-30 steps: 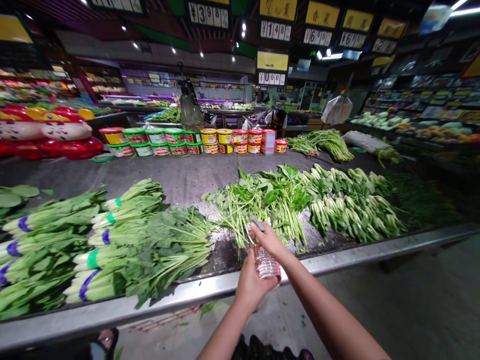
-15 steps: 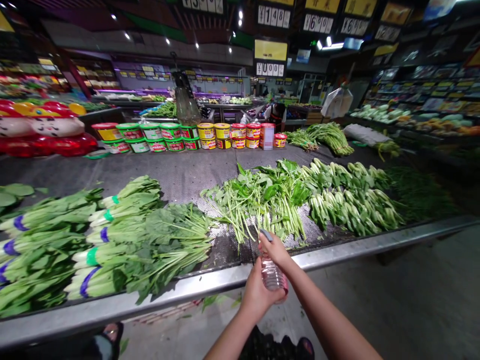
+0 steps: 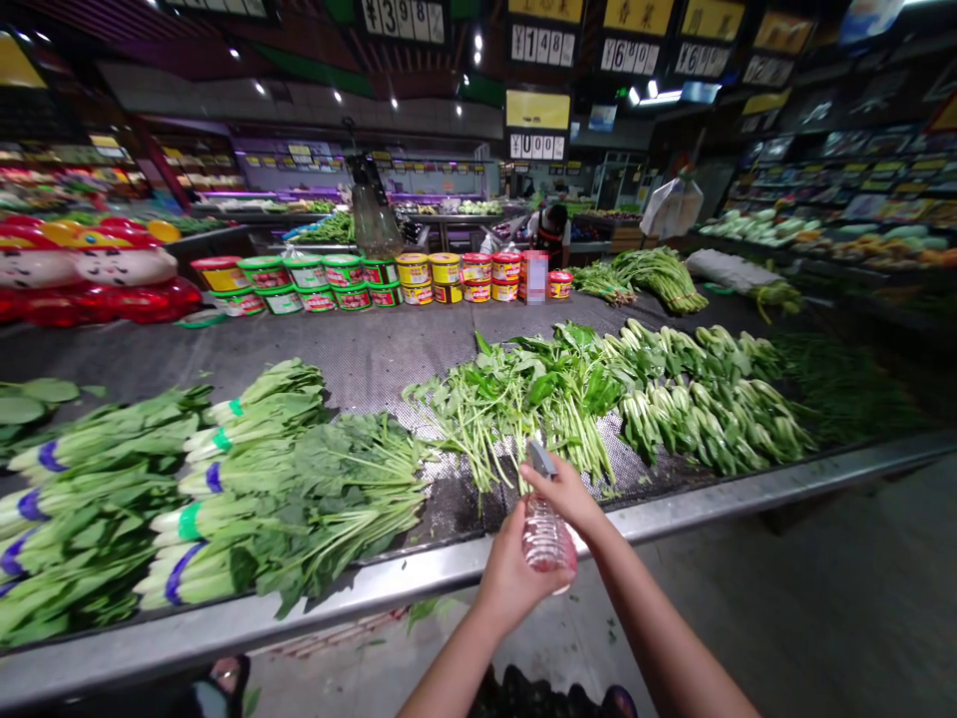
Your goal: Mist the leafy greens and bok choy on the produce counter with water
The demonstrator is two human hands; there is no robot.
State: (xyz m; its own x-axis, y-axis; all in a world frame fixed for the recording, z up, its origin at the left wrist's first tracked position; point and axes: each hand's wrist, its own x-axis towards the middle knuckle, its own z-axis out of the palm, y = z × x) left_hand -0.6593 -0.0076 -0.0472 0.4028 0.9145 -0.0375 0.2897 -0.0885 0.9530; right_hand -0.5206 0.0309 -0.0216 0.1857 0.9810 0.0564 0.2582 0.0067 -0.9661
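My left hand (image 3: 508, 583) is wrapped round the body of a small clear plastic spray bottle (image 3: 545, 534), held upright over the metal front rim (image 3: 374, 588) of a produce stand. My right hand (image 3: 564, 494) grips the bottle's top, fingers round the grey spray head (image 3: 539, 457). Just beyond the bottle lies a loose pile of leafy greens with thin stalks (image 3: 523, 404) on the dark mesh surface (image 3: 374, 359). Bundled spinach-like greens (image 3: 336, 499) lie to the left of my hands.
Tied bunches with green and purple bands (image 3: 112, 489) fill the left; small bok choy (image 3: 703, 399) lies to the right. Stacked coloured tubs (image 3: 374, 281) line the stand's far edge. A person (image 3: 551, 231) stands at the back. Concrete floor (image 3: 822, 598) stretches right.
Both hands and the bottle have shifted slightly right and back up, with the spray head now tilted up toward the loose greens. The view has swayed a little.
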